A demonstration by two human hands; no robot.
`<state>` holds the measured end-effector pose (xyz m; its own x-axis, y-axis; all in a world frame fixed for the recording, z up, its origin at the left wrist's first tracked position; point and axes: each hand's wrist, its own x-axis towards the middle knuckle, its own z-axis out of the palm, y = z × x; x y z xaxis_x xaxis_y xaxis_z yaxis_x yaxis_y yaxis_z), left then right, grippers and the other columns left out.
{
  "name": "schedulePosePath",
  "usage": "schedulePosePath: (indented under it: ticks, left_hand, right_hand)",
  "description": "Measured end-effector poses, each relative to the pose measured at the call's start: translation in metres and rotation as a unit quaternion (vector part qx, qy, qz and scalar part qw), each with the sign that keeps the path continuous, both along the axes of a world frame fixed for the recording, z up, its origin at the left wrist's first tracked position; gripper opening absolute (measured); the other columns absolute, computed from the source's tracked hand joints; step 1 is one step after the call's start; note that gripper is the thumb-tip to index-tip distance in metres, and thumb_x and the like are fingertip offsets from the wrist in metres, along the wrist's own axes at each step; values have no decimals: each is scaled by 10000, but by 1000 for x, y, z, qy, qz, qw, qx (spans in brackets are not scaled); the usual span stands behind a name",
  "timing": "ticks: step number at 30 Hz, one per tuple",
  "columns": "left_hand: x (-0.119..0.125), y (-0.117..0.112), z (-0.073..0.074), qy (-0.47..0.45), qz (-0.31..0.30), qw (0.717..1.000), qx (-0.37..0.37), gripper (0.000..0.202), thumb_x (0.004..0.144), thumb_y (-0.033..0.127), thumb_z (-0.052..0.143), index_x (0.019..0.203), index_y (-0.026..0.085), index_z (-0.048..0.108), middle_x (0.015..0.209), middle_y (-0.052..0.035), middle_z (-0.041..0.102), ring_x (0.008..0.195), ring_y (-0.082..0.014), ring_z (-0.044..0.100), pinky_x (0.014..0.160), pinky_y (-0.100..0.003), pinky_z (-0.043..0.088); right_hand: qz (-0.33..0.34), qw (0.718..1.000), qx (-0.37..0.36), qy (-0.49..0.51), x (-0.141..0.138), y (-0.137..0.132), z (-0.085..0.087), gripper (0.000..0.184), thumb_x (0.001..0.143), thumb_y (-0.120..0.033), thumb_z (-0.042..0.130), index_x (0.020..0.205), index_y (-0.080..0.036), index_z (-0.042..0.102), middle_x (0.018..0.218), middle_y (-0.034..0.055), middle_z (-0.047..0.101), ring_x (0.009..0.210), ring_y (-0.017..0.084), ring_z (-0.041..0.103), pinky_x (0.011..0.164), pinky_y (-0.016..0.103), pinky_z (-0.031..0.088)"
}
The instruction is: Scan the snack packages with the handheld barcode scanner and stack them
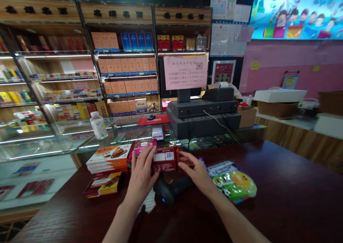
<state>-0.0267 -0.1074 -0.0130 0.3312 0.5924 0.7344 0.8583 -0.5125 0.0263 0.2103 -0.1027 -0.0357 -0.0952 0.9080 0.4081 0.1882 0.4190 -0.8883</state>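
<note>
A dark red snack packet point(164, 160) with a white label and barcode lies face up between my hands. My left hand point(142, 169) rests over its left end, fingers stretched out across a pink and red packet point(138, 148) beside it. My right hand point(197, 171) has its thumb and fingers closed round the right end of the dark red packet. Just below, a black barcode scanner point(170, 191) with a blue light lies on the dark wooden counter point(187, 221). Part of its handle is hidden behind my right hand.
Stacked white and orange boxes point(108, 157) and flat chocolate packs point(103, 184) sit at left. Colourful green and blue bags point(233, 182) lie right. Behind are a glass counter, plastic bottle point(98, 125), mouse point(151, 117) and cash register point(202, 109).
</note>
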Motion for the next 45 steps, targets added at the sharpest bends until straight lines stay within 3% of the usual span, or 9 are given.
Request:
schedulePosePath:
  ticks: [9,14,19,23,27,32,37,40,45]
  left_hand:
    - [7,-3,-2,-1,-28,1000,-7,800,861,162,581,1550,283,193,1548,-113,410,1438,-275,375,1222,-575,164]
    - [4,1,-4,-47,-17,999,7,882,855,187,613,1570,255,100,1595,-151,318,1485,-304,287,1198,-564,241]
    - [1,7,-10,-89,1,996,-29,978,819,279,694,1574,246,73,1444,-144,534,1344,-302,495,1166,-552,280]
    - [3,9,-10,-141,10,986,-88,878,798,318,717,1541,271,252,1262,-103,665,1192,-298,599,1081,-530,364]
    - [7,7,-4,-229,-39,959,-165,787,759,283,717,1476,280,393,1294,-83,658,1181,-282,613,1031,-469,427]
    - [10,6,4,-348,-131,890,-266,651,763,290,651,1389,222,485,1205,-67,703,1107,-225,660,1020,-388,465]
    - [10,7,6,-438,-147,843,-277,386,819,436,587,1119,193,608,1000,-60,742,945,-212,696,856,-344,534]
    - [4,7,4,-435,-110,856,-258,274,822,453,582,926,202,617,872,-33,723,818,-197,683,763,-315,522]
    - [-3,7,2,-378,-66,901,-203,247,838,446,587,909,216,644,905,-32,713,873,-208,659,817,-328,489]
  right_hand:
    - [-11,1000,0,29,-5,-3,5,256,837,-410,673,980,-203,720,864,27,741,773,210,670,704,315,528]
    - [-1,997,-6,73,-6,-5,10,256,823,-418,690,930,-188,730,723,-1,710,627,170,623,617,280,485]
    - [3,994,-8,109,-6,-7,14,243,804,-401,716,902,-182,744,676,-10,697,578,157,606,578,263,469]
    - [-6,992,-8,125,-8,-8,14,238,783,-401,734,874,-181,746,643,-12,687,556,157,603,567,264,471]
    - [-20,991,-13,133,-8,-5,12,261,769,-420,741,863,-177,739,640,-6,691,544,161,600,560,271,478]
    - [-51,991,-4,122,-2,-1,10,284,768,-431,739,889,-174,739,758,27,738,614,175,627,596,279,492]
    - [-86,994,26,53,1,-2,6,247,808,-399,701,924,-187,751,839,35,759,702,190,651,660,288,494]
    - [-107,992,71,3,1,-2,4,187,821,-360,700,900,-201,759,862,33,758,735,189,656,683,286,491]
    - [-124,974,190,-15,3,-1,11,145,830,-341,708,771,-214,741,820,43,705,782,195,658,702,289,509]
